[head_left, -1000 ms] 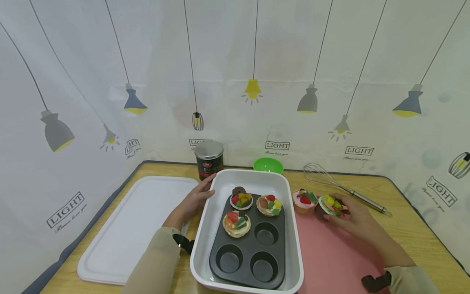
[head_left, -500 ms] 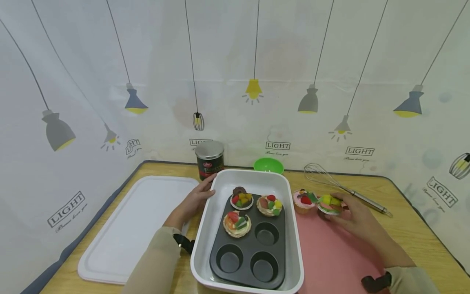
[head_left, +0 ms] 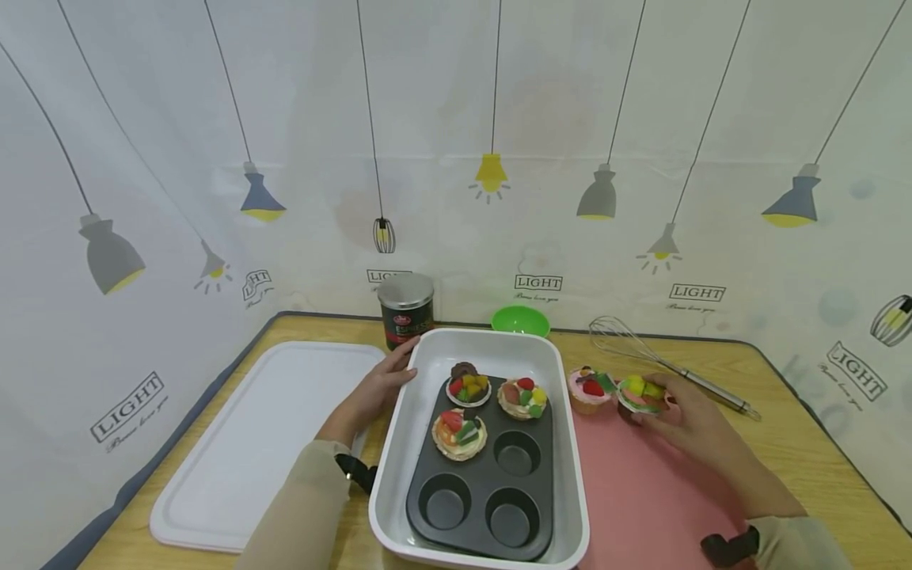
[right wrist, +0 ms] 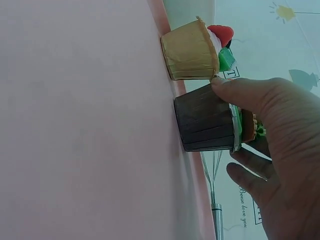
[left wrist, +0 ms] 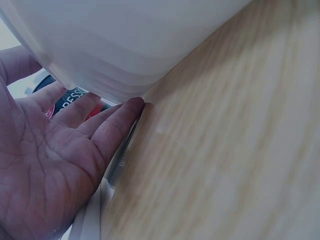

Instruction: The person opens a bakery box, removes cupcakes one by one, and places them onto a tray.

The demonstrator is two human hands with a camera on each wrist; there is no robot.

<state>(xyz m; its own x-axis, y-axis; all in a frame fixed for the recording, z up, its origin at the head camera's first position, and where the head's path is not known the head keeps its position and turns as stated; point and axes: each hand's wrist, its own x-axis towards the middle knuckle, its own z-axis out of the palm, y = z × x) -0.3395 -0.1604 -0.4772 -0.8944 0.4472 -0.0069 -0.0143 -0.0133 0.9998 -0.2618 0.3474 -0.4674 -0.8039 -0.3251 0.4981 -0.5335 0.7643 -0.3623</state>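
Note:
My right hand (head_left: 687, 423) holds a cupcake in a dark brown paper cup (right wrist: 207, 120), thumb on one side of its rim and fingers on the other. Yellow and green pieces top this cupcake, which stands on the pink mat (head_left: 641, 491). Right beside it is a pink-frosted cupcake (head_left: 590, 389) in a tan cup (right wrist: 190, 52). My left hand (head_left: 378, 388) rests against the left wall of a deep white tray (head_left: 390, 467), its fingers extended along the side. Inside lies a dark muffin tin (head_left: 481, 467) with fruit-topped cakes (head_left: 459, 435) in three hollows and three bare hollows.
A white board (head_left: 264, 443) lies left of the tray. Behind the tray stand an espresso tin (head_left: 408, 313) and a green bowl (head_left: 522, 320). The whisk (head_left: 677, 368) lies at the back right, beyond the cupcakes. A printed curtain (head_left: 456, 158) closes off the back.
The dark-cupped cupcake has gone from tilted to more upright in my right hand, which has shifted only slightly. My left hand and the tray have stayed in place.

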